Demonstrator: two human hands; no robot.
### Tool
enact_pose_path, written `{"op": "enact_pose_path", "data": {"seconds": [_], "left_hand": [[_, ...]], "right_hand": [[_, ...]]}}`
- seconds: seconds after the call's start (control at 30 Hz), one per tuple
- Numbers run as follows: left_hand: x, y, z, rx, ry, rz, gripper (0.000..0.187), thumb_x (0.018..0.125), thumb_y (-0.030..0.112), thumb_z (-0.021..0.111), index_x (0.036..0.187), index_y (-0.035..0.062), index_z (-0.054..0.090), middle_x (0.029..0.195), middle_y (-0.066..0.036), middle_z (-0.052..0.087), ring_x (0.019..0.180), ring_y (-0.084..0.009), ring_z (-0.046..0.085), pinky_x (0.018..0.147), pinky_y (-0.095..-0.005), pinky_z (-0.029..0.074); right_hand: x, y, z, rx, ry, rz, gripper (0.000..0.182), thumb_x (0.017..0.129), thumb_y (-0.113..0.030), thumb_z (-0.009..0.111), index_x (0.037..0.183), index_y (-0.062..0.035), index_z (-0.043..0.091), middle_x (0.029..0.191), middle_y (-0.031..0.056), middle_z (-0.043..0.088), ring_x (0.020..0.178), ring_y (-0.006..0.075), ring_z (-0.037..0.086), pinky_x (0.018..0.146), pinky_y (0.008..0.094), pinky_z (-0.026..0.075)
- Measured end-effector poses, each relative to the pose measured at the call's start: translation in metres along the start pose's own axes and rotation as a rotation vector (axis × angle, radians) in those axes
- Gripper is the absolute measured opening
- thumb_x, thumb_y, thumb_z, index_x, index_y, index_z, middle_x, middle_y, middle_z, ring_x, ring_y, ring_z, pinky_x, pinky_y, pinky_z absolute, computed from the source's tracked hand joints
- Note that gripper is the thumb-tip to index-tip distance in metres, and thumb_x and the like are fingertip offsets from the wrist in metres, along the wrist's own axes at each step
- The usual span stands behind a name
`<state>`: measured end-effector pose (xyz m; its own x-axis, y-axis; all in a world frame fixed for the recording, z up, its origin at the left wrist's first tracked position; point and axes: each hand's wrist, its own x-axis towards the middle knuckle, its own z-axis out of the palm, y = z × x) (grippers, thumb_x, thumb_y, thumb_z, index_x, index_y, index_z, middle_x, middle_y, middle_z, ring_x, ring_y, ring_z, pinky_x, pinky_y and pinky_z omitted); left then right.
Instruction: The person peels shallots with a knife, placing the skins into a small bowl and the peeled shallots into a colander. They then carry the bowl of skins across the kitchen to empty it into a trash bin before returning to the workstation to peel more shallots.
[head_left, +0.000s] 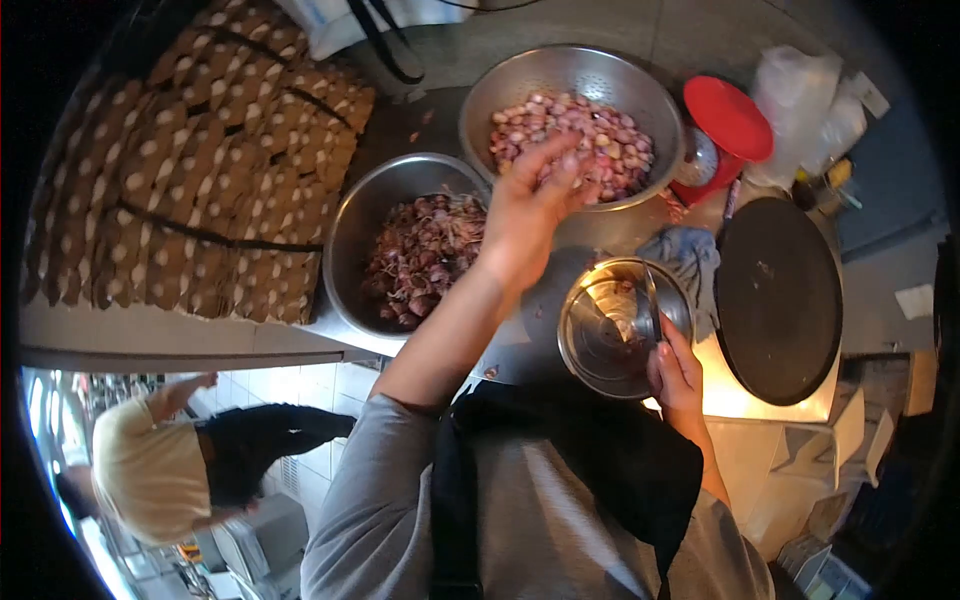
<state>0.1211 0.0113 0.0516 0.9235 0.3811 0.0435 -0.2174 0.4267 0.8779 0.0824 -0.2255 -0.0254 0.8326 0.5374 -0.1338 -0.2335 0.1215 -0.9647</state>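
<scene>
My left hand (535, 205) is over the near edge of a perforated steel colander (620, 85) of peeled shallots (620, 150). Its fingers are apart, and a pale piece, perhaps a shallot, shows near the fingertips. My right hand (677, 375) grips a knife (652, 300), its blade over a small steel bowl (590, 350) that holds a few dark scraps. To the left, a steel bowl (350, 215) holds unpeeled shallots (425, 250).
Egg trays (200, 170) are stacked at the left. A red scale (730, 120), plastic bags (795, 100), a blue cloth (685, 255) and a round black pan (780, 300) lie to the right. Another person (150, 465) is at lower left.
</scene>
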Motion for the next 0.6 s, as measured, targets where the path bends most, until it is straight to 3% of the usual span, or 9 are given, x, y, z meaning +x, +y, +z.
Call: {"op": "enact_pose_path", "data": {"seconds": [0.13,0.17,0.23,0.27,0.3,0.37,0.47,0.6], "left_hand": [[0.018,0.04,-0.036,0.288,0.015,0.159,0.021,0.084,0.007,0.053,0.103,-0.0002,0.053,0.112,-0.011,0.051,0.098,-0.0225,0.055,0.082,-0.0313,0.047],[0.023,0.045,-0.059,0.427,0.0,0.145,0.018,0.082,0.004,0.054,0.099,0.0001,0.055,0.103,-0.009,0.056,0.091,-0.0195,0.058,0.079,-0.0294,0.048],[0.028,0.048,-0.107,0.869,0.005,0.093,0.011,0.079,0.004,0.058,0.09,0.0013,0.06,0.081,-0.003,0.062,0.077,-0.0095,0.058,0.067,-0.0226,0.047],[0.024,0.053,-0.121,1.27,0.005,0.096,0.01,0.075,0.005,0.062,0.084,-0.0003,0.062,0.075,-0.004,0.063,0.068,-0.0081,0.057,0.062,-0.0229,0.045],[0.024,0.045,-0.157,1.428,-0.057,0.021,0.02,0.071,0.016,0.063,0.088,0.0054,0.062,0.074,-0.012,0.062,0.073,-0.0201,0.061,0.068,-0.0297,0.047],[0.016,0.026,-0.198,1.83,-0.222,-0.151,0.023,0.07,0.02,0.063,0.088,0.0057,0.062,0.078,-0.015,0.061,0.077,-0.0286,0.059,0.068,-0.036,0.047],[-0.009,0.0,-0.221,2.053,-0.323,-0.301,0.023,0.071,0.022,0.061,0.087,0.0056,0.062,0.08,-0.016,0.061,0.079,-0.0316,0.058,0.07,-0.0412,0.045],[-0.018,-0.004,-0.217,1.874,-0.257,-0.221,0.03,0.068,0.021,0.065,0.093,0.0058,0.059,0.083,-0.015,0.061,0.079,-0.0306,0.059,0.071,-0.0395,0.046]], "right_hand": [[0.001,0.0,0.001,0.017,-0.01,0.039,0.038,0.091,-0.013,0.038,0.127,-0.0016,0.037,0.057,-0.0076,0.034,0.049,0.0013,0.03,0.046,0.0154,0.023],[0.002,0.0,0.001,0.013,-0.011,0.035,0.038,0.091,-0.013,0.038,0.127,-0.0014,0.037,0.057,-0.0076,0.034,0.049,0.0012,0.029,0.046,0.0153,0.023],[0.003,0.0,0.002,0.0,-0.004,0.048,0.038,0.091,-0.014,0.039,0.126,-0.001,0.038,0.058,-0.0075,0.035,0.049,0.0011,0.029,0.046,0.0152,0.023],[0.005,-0.005,0.004,-0.009,0.001,0.067,0.038,0.091,-0.015,0.039,0.126,-0.0008,0.038,0.058,-0.0075,0.035,0.049,0.001,0.029,0.046,0.0152,0.022],[0.007,-0.007,0.006,-0.02,0.005,0.084,0.038,0.091,-0.016,0.04,0.126,-0.0006,0.038,0.058,-0.0075,0.035,0.049,0.0009,0.029,0.046,0.0151,0.022],[0.009,-0.005,0.005,-0.027,-0.032,0.052,0.038,0.091,-0.016,0.04,0.125,0.0,0.039,0.059,-0.0076,0.036,0.049,0.0008,0.029,0.046,0.0149,0.022],[0.009,-0.003,0.005,-0.01,-0.049,0.042,0.038,0.091,-0.016,0.041,0.124,0.0009,0.038,0.06,-0.0076,0.036,0.05,0.0008,0.03,0.046,0.0149,0.022],[0.008,-0.004,0.006,-0.031,-0.044,0.019,0.037,0.091,-0.017,0.041,0.124,0.0008,0.039,0.061,-0.0073,0.037,0.052,0.0009,0.031,0.048,0.0149,0.023]]}}
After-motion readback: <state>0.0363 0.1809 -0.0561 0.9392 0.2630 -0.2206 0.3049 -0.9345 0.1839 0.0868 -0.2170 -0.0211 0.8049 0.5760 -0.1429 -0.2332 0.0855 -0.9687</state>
